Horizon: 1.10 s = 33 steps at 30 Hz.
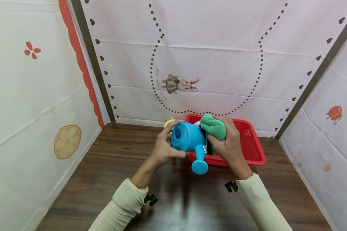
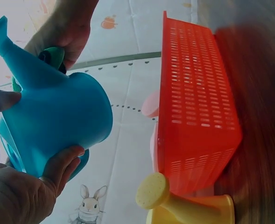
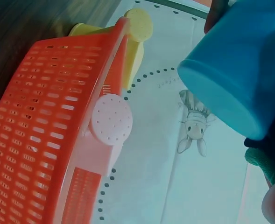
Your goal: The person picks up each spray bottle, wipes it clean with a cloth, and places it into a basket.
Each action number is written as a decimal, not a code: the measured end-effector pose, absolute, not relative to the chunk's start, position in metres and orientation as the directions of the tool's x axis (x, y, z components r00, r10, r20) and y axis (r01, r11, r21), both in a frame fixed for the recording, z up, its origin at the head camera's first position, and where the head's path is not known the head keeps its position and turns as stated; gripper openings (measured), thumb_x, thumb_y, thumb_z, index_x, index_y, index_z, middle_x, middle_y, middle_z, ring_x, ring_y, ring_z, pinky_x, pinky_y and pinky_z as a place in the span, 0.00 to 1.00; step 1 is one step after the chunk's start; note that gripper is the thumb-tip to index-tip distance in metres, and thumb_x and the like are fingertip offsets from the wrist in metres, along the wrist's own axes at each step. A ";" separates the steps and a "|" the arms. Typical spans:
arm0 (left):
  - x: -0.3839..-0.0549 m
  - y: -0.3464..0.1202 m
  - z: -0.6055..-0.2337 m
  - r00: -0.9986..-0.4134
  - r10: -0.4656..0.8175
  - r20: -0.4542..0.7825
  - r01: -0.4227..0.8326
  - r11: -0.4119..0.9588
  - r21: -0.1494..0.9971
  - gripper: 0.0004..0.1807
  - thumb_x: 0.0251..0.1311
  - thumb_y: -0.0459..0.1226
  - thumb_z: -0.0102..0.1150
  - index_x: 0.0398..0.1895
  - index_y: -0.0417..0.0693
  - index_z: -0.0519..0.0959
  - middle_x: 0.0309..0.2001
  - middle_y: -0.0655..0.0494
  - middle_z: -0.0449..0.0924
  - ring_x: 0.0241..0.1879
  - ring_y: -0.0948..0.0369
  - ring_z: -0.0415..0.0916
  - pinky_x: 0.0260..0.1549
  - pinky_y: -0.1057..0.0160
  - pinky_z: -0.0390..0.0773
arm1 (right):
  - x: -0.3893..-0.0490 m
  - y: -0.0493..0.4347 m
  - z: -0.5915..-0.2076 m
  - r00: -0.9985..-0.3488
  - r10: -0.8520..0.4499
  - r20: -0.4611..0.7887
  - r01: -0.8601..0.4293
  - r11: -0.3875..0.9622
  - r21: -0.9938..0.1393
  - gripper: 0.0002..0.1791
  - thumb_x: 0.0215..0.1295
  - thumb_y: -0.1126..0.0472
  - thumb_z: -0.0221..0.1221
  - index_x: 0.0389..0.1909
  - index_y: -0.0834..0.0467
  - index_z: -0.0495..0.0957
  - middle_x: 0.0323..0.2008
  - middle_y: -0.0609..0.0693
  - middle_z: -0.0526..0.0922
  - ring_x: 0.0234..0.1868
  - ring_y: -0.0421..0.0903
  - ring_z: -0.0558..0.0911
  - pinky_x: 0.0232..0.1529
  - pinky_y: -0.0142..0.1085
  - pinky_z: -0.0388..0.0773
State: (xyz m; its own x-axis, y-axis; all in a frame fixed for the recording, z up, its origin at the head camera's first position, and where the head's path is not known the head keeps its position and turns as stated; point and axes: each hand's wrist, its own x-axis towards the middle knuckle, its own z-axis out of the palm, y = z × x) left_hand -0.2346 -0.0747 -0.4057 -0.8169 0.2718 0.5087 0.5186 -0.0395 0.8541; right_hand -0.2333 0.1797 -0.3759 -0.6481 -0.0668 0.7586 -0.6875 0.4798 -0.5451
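A blue toy watering can (image 1: 189, 136) is held in the air on its side, its opening turned left and its sprinkler spout pointing down toward the front. My left hand (image 1: 164, 144) grips the can's body near the opening, thumb below and fingers above. My right hand (image 1: 229, 142) grips a bunched green cloth (image 1: 215, 126) with a dark part, against the can's base end. In the right wrist view the can's flat bottom (image 3: 221, 100) shows, with the cloth (image 3: 265, 163) at its edge. Part of the cloth is hidden behind my fingers.
Behind the can, a red perforated basket (image 1: 253, 144) stands on the dark wooden table (image 1: 127, 147). A pink watering can (image 3: 111, 119) is inside it. Left of the basket stands a yellow watering can (image 2: 193, 207). Printed cloth walls (image 1: 127, 64) enclose the back and both sides.
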 end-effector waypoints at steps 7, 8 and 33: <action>-0.237 -0.071 -0.405 -0.832 0.278 0.480 0.486 -0.054 0.872 0.54 0.48 0.31 0.83 0.83 0.45 0.69 0.78 0.36 0.69 0.74 0.33 0.73 0.66 0.29 0.85 | -0.227 0.174 -0.373 -0.550 -0.153 0.821 -0.793 0.402 -0.457 0.32 0.57 0.64 0.77 0.62 0.67 0.80 0.59 0.65 0.84 0.63 0.33 0.78 0.65 0.24 0.79; -0.238 -0.071 -0.405 -0.829 0.281 0.483 0.487 -0.063 0.871 0.54 0.48 0.30 0.83 0.83 0.44 0.69 0.78 0.35 0.69 0.73 0.33 0.73 0.65 0.29 0.85 | -0.226 0.172 -0.372 -0.528 -0.174 0.832 -0.814 0.384 -0.436 0.33 0.57 0.64 0.78 0.63 0.67 0.80 0.59 0.65 0.84 0.64 0.33 0.78 0.66 0.23 0.79; -0.237 -0.073 -0.400 -0.842 0.273 0.464 0.454 -0.103 0.885 0.55 0.47 0.25 0.81 0.82 0.44 0.68 0.79 0.36 0.66 0.75 0.32 0.70 0.64 0.32 0.87 | -0.229 0.196 -0.372 -0.504 -0.195 0.842 -0.837 0.352 -0.419 0.32 0.53 0.73 0.76 0.61 0.69 0.80 0.58 0.66 0.84 0.64 0.33 0.78 0.67 0.24 0.78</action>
State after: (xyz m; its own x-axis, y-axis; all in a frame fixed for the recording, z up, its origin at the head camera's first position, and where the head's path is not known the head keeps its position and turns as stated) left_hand -0.2375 -0.0726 -0.3997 -0.8425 0.2733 0.4643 0.4541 -0.1034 0.8849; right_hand -0.2286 0.1960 -0.3724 -0.5036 -0.1955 0.8415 -0.8369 0.3520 -0.4191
